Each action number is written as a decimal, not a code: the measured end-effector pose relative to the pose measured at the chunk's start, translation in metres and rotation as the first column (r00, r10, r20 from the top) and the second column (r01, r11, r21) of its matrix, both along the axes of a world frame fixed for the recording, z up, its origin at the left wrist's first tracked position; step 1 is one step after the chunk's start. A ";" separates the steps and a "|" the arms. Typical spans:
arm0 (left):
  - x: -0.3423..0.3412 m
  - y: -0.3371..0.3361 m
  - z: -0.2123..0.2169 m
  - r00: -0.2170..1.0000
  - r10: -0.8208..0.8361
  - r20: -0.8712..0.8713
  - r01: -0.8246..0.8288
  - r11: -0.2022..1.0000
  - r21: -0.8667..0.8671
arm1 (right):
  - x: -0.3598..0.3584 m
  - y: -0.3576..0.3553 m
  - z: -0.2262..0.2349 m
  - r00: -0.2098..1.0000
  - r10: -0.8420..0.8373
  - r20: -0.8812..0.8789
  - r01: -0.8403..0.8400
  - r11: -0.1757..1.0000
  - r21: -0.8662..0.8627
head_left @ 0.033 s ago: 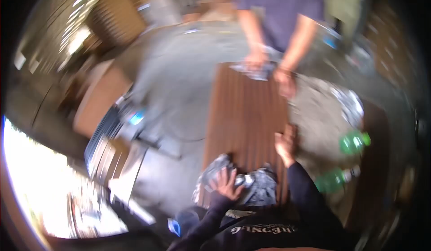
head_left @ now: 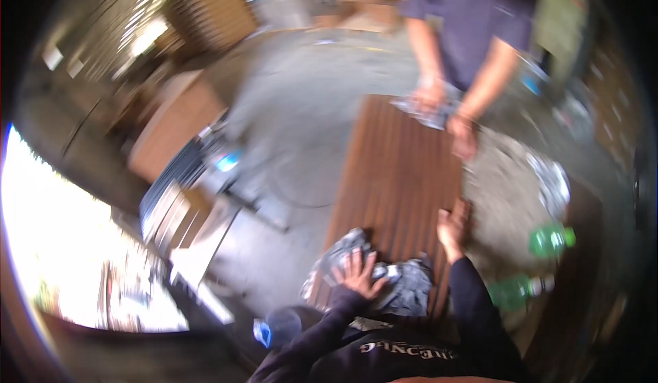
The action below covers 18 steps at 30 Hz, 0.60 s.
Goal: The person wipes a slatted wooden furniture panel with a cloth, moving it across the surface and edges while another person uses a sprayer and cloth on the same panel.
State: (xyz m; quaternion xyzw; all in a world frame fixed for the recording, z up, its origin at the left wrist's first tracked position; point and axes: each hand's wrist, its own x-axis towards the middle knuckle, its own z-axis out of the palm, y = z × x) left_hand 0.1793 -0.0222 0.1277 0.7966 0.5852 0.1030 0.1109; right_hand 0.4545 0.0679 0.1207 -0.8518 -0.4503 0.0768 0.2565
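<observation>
A long brown panel with ridges along its length [head_left: 404,170] stretches away from me. My left hand [head_left: 360,273] lies flat with spread fingers on a crumpled grey cloth [head_left: 408,287] at the panel's near end. At the panel's right edge rests my right hand [head_left: 454,229], its fingers stretched out and nothing seen in it. Across from me, a co-worker in a dark purple shirt [head_left: 473,33] has one hand on another greyish cloth [head_left: 432,114] at the far end. The co-worker's other hand [head_left: 464,136] is by the panel's right edge.
Two green bottles [head_left: 548,240] lie on the right, on or beside a dusty greyish surface [head_left: 504,184] with crumpled clear plastic [head_left: 550,184]. A large clear bluish bottle [head_left: 281,327] is near my left forearm. Boxes and boards [head_left: 175,122] stand at the left.
The whole scene has shifted to the right in the picture and is less blurred. Both my hands keep their places on the cloth and the panel's edge.
</observation>
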 end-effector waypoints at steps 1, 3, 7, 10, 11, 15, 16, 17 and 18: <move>0.016 0.007 0.002 0.999 0.029 -0.038 -0.028 0.999 0.017 | 0.018 -0.004 -0.021 0.990 -0.047 0.132 0.048 0.999 -0.001; 0.016 0.023 0.008 0.999 0.032 -0.037 -0.032 0.999 -0.010 | 0.023 0.000 -0.031 0.981 -0.046 0.189 0.068 0.991 -0.113; -0.014 0.030 0.002 0.997 0.074 0.017 -0.072 0.993 -0.096 | -0.002 0.018 -0.044 0.980 -0.010 0.197 0.048 0.981 -0.188; -0.017 0.027 0.000 0.998 0.064 0.027 -0.062 0.995 -0.078 | 0.002 0.021 -0.054 0.980 -0.007 0.198 0.038 0.987 -0.154; -0.018 0.025 -0.001 0.997 0.071 0.034 -0.068 0.995 -0.075 | 0.001 0.019 -0.051 0.989 0.009 0.150 0.017 0.986 -0.168; 0.010 0.028 0.004 0.995 0.007 0.103 -0.009 1.000 0.022 | 0.060 0.002 -0.097 0.994 0.055 -0.090 -0.023 0.947 0.321; 0.000 0.023 0.005 0.994 0.029 0.110 -0.035 0.998 0.046 | 0.031 -0.014 -0.080 0.980 0.119 -0.159 -0.068 0.953 0.294; -0.001 0.026 -0.004 0.989 0.047 0.141 -0.053 0.998 0.035 | 0.019 -0.028 -0.078 0.964 0.162 -0.211 -0.090 0.944 0.316; -0.002 0.026 0.003 0.995 0.047 0.091 -0.049 0.999 0.018 | -0.004 -0.052 -0.055 0.960 0.174 -0.220 -0.107 0.952 0.289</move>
